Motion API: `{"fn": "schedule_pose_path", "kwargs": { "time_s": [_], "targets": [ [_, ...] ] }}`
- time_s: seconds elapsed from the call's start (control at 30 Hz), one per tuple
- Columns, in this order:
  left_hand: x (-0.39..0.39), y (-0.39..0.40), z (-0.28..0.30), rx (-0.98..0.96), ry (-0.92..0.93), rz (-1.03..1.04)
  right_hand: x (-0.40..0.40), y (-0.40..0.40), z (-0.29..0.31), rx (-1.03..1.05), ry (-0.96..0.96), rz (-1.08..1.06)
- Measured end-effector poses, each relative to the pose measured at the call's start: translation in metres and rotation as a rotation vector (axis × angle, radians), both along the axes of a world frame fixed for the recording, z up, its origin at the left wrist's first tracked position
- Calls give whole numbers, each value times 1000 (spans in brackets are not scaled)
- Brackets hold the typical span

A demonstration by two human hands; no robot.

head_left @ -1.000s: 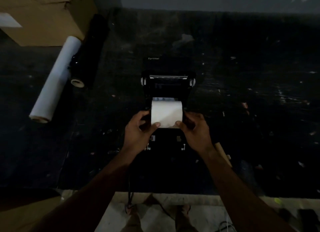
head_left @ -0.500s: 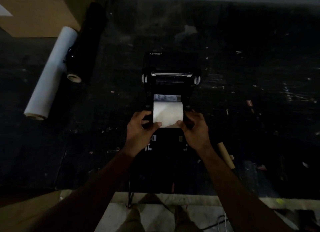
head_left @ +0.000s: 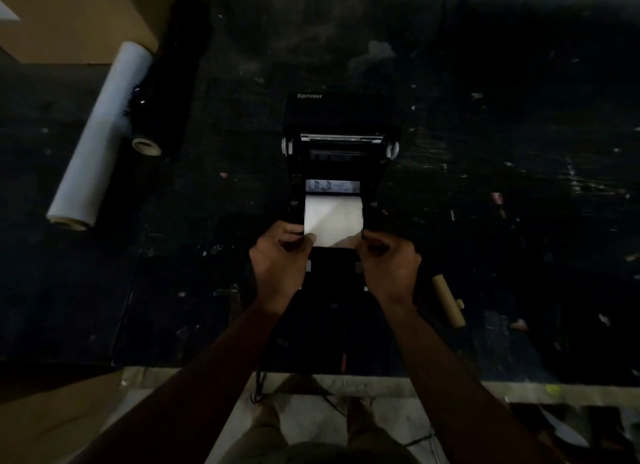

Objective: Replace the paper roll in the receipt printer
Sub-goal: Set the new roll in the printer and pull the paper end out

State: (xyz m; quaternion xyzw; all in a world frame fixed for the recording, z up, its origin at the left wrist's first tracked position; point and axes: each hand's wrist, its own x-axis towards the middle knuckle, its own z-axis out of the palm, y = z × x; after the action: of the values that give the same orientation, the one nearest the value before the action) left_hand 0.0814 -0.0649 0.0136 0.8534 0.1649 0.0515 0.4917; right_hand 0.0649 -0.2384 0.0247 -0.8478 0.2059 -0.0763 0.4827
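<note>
Paper, a white thermal receipt roll [head_left: 333,223], sits in the open bay of the black plastic Xprinter receipt printer [head_left: 341,124], and I have it pinched at its two near corners: my left hand [head_left: 278,256] grips the left edge with thumb on top, my right hand [head_left: 389,261] clasps the right edge. A second ago I held the roll a touch higher, by its ends; since then it has gone lower into the bay, and my hands have shifted onto what looks like the loose leading edge. I judge the new roll is seated, with the feeding and lid closing left to do. The lid stands open beyond the roll.

Counting: one printer, one receipt roll in it. Just right of the printer lies one bare brown cardboard core [head_left: 447,301], probably the spent one. Well left of the printer lie two long rolls, one white [head_left: 100,134] and one black [head_left: 169,83], beside one tan cardboard box [head_left: 79,17], all on the scuffed dark counter [head_left: 502,186].
</note>
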Motion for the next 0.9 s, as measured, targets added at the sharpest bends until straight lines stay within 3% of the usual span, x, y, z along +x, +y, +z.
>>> {"fn": "schedule_pose_path", "kwargs": {
  "time_s": [0.1, 0.27, 0.4, 0.5, 0.67, 0.9],
  "targets": [
    [-1, -1, 3, -108, 62, 36, -2, 1, 1, 75, 37, -53],
    [6, 6, 11, -521, 304, 78, 13, -13, 0, 424, 246, -90],
    [12, 16, 16, -565, 433, -36, 21, -25, -5, 352, 345, 45],
    [17, 24, 15, -438, 497, -126, 27, -29, -9, 216, 356, 138],
    [25, 33, 3, -74, 442, -266, 31, -33, -17, 85, 425, 188],
    [33, 36, 2, 95, 482, -426, 29, -34, -22, 22, 474, 233]
  ]
}}
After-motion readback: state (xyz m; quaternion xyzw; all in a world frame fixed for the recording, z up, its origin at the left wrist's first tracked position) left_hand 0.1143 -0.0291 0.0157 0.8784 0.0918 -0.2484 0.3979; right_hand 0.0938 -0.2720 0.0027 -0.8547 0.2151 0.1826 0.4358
